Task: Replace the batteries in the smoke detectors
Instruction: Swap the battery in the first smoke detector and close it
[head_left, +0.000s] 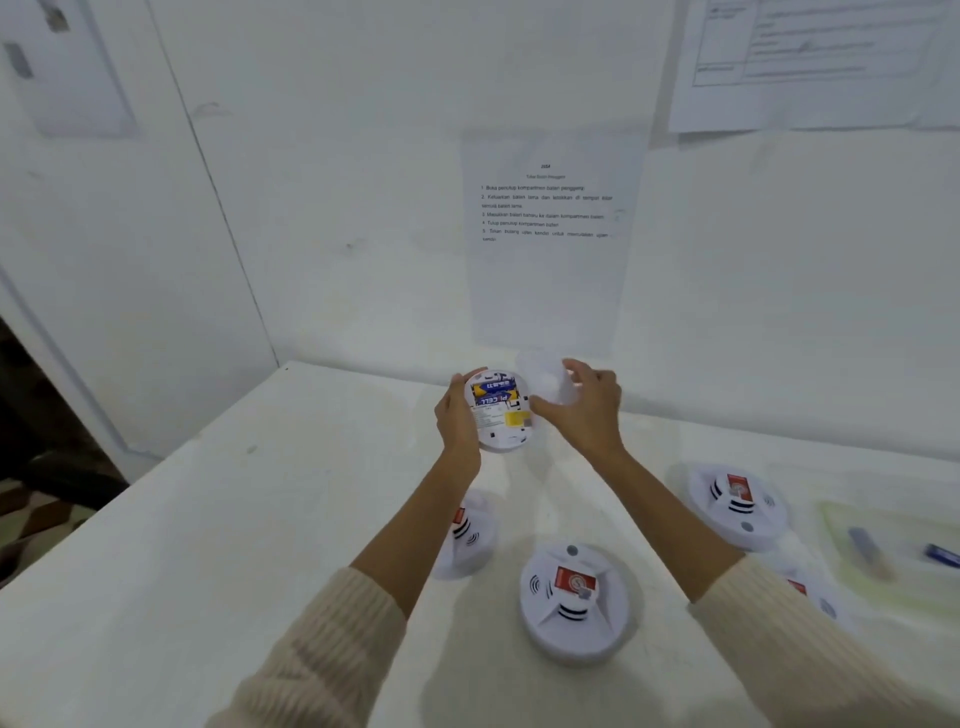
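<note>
Detector up off the table, back face to camera. The left hand grips its left rim, fingers curled round the edge. Two blue-yellow cells sit in the open bay at the top of the back, long axis roughly left-right, slightly tilted. The right hand is just right of the bay and nearer the cells, but its fingers are wrapped on a round white back plate, blurred, touching or nearly touching the detector's right edge. The plate must likely be set down or refitted next; can't tell if the cells are old or new. Detector shell is smooth matte white plastic, disc-shaped; cells are glossy cylinders. Other detectors lie face-up below. Pale tray on the right holds loose cells.
</note>
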